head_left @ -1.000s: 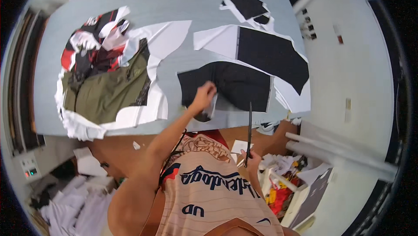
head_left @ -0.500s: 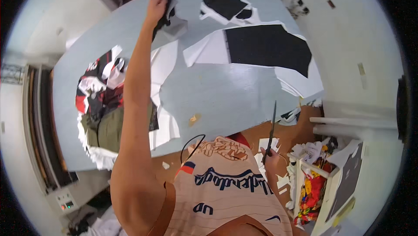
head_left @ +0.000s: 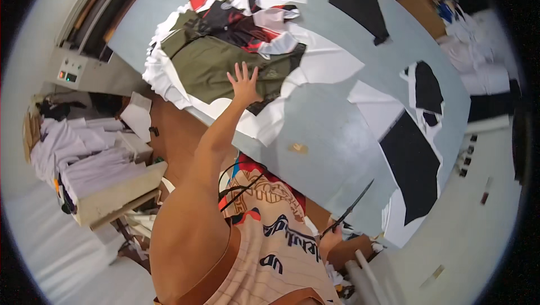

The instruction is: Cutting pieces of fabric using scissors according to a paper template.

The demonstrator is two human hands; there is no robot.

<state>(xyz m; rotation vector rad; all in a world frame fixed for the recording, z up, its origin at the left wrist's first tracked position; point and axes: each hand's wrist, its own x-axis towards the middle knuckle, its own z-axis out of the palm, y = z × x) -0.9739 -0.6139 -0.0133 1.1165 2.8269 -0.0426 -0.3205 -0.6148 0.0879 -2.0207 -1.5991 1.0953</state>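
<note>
My left hand [head_left: 245, 84] has its fingers spread over the right part of an olive-green fabric piece [head_left: 211, 66]. I cannot tell whether the palm presses on the cloth or hovers just above it. The olive fabric lies on a stack of white sheets [head_left: 169, 83], with red, black and white printed pieces [head_left: 247, 18] heaped beyond it. Low in the view, by the table's near edge, my right hand [head_left: 332, 238] is closed on long dark scissors [head_left: 355, 202]. Their blades point up and to the right, over the table; the handles are mostly hidden.
On the pale blue table [head_left: 320, 119] lie a dark cut piece [head_left: 357, 9], a black panel [head_left: 413, 164] on white sheets and a smaller black piece [head_left: 428, 88]. A brown scrap [head_left: 298, 148] sits near the front. White cloth [head_left: 93, 153] fills a bin at left.
My view has turned left. My left hand has let go of the dark piece at the far side and come back, open, over the olive fabric. My right hand still holds the scissors.
</note>
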